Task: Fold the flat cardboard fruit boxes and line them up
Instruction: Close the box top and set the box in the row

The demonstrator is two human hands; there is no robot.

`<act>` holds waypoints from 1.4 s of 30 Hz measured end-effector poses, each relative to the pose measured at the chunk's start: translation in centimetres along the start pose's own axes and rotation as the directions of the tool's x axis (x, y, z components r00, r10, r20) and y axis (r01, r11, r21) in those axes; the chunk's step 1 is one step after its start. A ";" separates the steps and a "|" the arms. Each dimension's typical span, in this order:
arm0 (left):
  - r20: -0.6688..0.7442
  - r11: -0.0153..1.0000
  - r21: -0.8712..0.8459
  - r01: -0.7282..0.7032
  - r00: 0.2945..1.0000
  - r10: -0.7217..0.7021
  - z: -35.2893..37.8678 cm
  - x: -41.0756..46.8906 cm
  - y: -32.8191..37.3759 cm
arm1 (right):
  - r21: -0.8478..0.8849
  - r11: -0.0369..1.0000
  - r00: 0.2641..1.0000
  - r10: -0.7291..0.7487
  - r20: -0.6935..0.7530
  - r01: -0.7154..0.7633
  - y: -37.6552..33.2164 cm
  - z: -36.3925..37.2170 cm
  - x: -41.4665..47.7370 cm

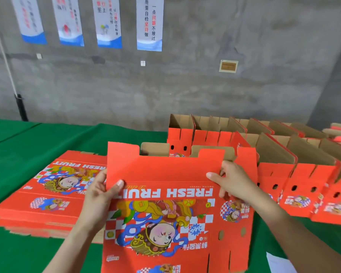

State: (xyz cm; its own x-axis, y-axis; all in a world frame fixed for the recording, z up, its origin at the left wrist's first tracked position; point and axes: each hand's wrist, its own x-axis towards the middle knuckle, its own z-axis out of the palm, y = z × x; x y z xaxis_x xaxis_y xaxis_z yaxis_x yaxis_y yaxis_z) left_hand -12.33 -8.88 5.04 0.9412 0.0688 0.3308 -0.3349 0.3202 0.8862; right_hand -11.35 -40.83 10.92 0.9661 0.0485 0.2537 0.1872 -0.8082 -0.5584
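Firmly, the left hand (98, 196) pinches the left edge of a flat fruit box (165, 170), thumb pressed on the red printed face and fingers tucked behind the sheet. The right hand (236, 182) grips the same box near its upper right fold, thumb stretched flat across the front and the other fingers curled over the side panel. Both forearms rise from the lower edge of the view, wrists bent slightly inward. The box stands tilted up before the person (its "FRESH FRUIT" lettering reads upside down), over the green table cover (28, 138). Just left of it lies a stack of flat boxes (53, 186), printed side up. Behind and to the right, folded boxes (274, 154) stand open-topped in rows, touching one another. Beyond them, posters (149, 22) hang on a grey concrete wall (205, 85)
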 end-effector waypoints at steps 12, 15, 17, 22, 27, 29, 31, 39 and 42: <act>0.157 0.981 0.069 0.180 0.969 -0.188 -1.4 -0.3 2.1 | 0.104 0.993 0.975 -0.032 -0.220 0.056 -0.5 -0.6 -2.4; -0.074 0.945 0.110 0.309 0.950 -0.302 -2.3 0.5 1.8 | 0.197 0.971 0.966 -0.083 -0.245 0.133 -0.6 -0.8 -2.8; -0.165 0.938 0.001 0.347 0.925 -0.342 -2.3 0.7 2.4 | 0.211 0.957 0.944 -0.129 -0.302 0.198 -0.5 -0.9 -3.2; -0.058 0.897 0.387 0.212 0.977 -0.206 -1.2 -0.1 3.9 | 0.163 0.926 0.870 -0.244 -0.429 0.340 -0.2 -0.9 -4.6; 0.099 0.877 0.481 -0.021 0.995 -0.031 0.0 -0.3 3.4 | 0.187 0.924 0.863 -0.219 -0.455 0.333 1.7 -0.9 -5.8; 0.068 0.880 0.472 -0.051 0.997 0.021 1.0 -0.5 2.7 | 0.174 0.930 0.856 -0.210 -0.473 0.324 2.5 -0.9 -6.5; -0.053 0.902 0.432 -0.007 0.998 0.033 2.3 -1.0 1.7 | 0.255 0.903 0.857 -0.194 -0.477 0.346 3.2 -0.9 -7.1; -0.392 0.895 0.441 0.073 0.912 0.119 6.1 -2.0 -1.4 | 0.664 0.746 0.865 0.305 -0.399 0.044 4.6 0.0 -8.0; -0.416 0.870 0.490 0.058 0.892 0.175 6.8 -2.9 -1.5 | 0.641 0.766 0.858 0.306 -0.412 0.034 4.8 -0.1 -8.1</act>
State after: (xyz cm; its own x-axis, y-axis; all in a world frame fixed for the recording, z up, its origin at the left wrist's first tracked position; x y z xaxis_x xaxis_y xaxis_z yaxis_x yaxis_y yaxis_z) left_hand -14.84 -15.99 4.97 0.8000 0.5104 0.3154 -0.2588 -0.1807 0.9489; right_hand -18.34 -45.10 6.24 0.8132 -0.4477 0.3720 0.2907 -0.2413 -0.9259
